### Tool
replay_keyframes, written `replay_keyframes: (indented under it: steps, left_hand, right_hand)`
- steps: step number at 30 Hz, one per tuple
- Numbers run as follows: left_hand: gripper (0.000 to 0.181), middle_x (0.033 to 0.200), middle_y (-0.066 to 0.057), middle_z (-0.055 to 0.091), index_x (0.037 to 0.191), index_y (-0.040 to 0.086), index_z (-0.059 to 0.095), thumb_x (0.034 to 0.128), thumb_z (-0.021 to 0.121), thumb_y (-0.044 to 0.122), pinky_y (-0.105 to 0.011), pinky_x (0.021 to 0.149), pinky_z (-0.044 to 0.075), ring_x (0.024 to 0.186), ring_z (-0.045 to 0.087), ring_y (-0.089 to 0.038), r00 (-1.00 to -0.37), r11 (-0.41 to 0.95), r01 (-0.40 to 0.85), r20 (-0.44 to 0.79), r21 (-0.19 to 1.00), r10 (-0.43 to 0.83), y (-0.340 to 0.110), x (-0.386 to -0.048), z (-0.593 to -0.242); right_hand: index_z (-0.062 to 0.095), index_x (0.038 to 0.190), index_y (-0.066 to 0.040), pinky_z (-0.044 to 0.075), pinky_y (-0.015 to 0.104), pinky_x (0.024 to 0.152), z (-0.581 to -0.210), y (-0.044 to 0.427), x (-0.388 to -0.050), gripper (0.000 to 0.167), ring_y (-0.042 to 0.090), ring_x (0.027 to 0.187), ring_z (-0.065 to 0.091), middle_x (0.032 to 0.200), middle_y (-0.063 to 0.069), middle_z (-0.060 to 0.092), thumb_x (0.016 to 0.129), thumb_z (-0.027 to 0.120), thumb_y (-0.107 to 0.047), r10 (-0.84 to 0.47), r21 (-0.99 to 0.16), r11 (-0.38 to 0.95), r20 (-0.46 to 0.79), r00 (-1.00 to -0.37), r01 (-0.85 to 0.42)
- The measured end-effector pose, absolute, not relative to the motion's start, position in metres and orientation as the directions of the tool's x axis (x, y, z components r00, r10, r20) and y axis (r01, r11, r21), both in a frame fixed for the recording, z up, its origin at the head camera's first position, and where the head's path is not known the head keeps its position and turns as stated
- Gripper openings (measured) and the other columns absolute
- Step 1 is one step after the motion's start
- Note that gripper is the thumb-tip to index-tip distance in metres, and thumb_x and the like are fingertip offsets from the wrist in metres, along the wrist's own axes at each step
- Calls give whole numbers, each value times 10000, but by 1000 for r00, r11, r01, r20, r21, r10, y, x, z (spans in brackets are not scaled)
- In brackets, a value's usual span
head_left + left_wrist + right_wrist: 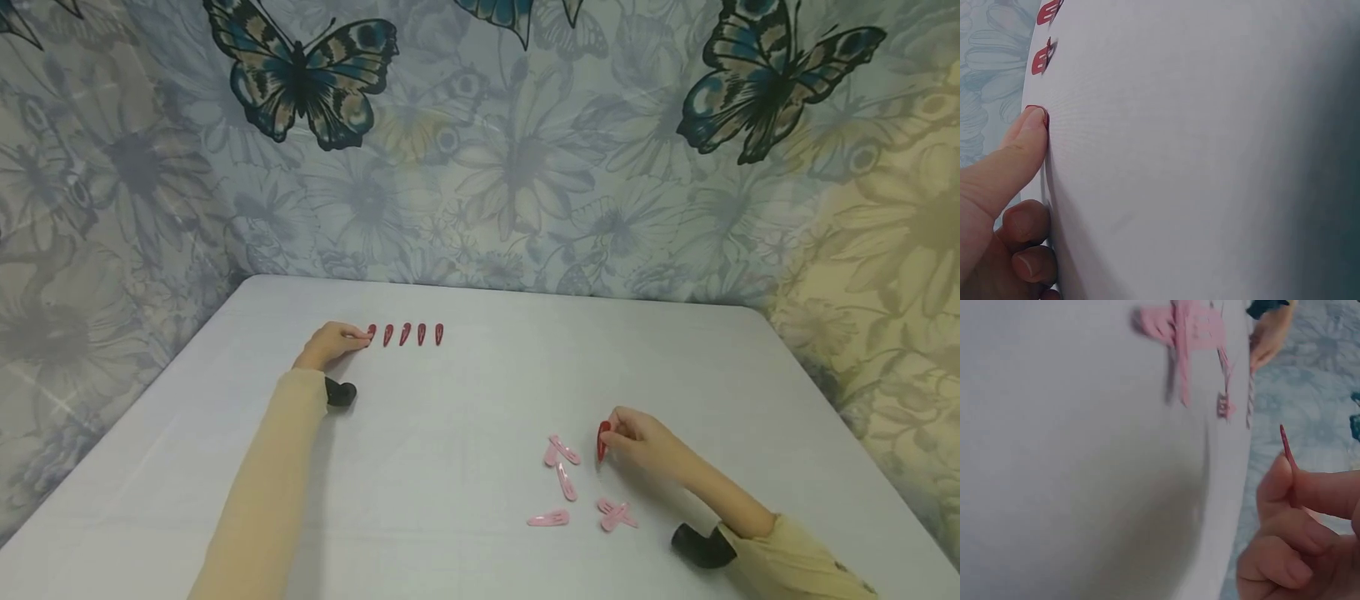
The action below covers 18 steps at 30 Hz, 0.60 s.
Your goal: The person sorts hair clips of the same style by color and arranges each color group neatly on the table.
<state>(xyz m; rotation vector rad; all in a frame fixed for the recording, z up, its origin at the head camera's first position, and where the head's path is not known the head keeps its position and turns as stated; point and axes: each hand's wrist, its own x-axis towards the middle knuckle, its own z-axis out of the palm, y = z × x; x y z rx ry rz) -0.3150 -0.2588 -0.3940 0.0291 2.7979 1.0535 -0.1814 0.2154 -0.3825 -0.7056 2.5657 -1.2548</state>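
Observation:
Along the table's far left part, red hair clips (pixel 405 334) lie side by side in a row. My left hand (pixel 327 343) has thumb and fingertips on the leftmost red clip (pixel 371 332); in the left wrist view the thumb of the left hand (pixel 1007 181) covers most of that clip. My right hand (pixel 647 442) pinches another red clip (pixel 603 440) between thumb and index finger, held up above the table; the right wrist view shows this clip (pixel 1287 445) edge-on in the right hand (pixel 1304 531). Several pink clips (pixel 566 482) lie left of and below the right hand, some crossed over each other.
A white table (pixel 465 400) spans the view, its far edge against a wall covering (pixel 517 167) with flowers and butterflies. Black bands (pixel 701 547) sit at both wrists. One pink clip (pixel 548 518) lies apart, nearer the front than most others.

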Motion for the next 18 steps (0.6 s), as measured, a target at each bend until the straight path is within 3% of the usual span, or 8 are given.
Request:
replay_keyframes:
  steps: [5, 13, 18]
  left_hand:
    - [302, 1226, -240, 480, 1067, -4, 631, 867, 605, 220, -580, 948, 171, 1172, 351, -412, -989, 759, -33, -128, 651, 67, -259, -316, -396]
    - [306, 1231, -245, 473, 1068, -9, 628, 866, 605, 219, -590, 948, 159, 1174, 345, -417, -988, 746, -34, -135, 665, 75, -260, -315, -395]
    - [309, 1235, -244, 470, 1072, -8, 627, 868, 604, 224, -596, 948, 151, 1176, 343, -417, -987, 746, -41, -141, 664, 72, -259, -315, -395]
  right_hand:
    - [512, 740, -21, 334, 234, 471, -368, 205, -209, 131, 142, 572, 442, 669, 57, 574, 850, 583, -26, -429, -753, 572, 65, -901, -326]
    - [469, 808, 4, 352, 277, 515, -353, 172, -262, 89, 315, 669, 566, 708, 62, 613, 882, 515, 20, -462, -720, 557, 145, -875, -414]
    - [454, 860, 0, 308, 284, 494, -347, 145, -289, 55, 251, 561, 503, 697, 82, 634, 897, 494, -4, -426, -740, 560, 127, -896, -371]
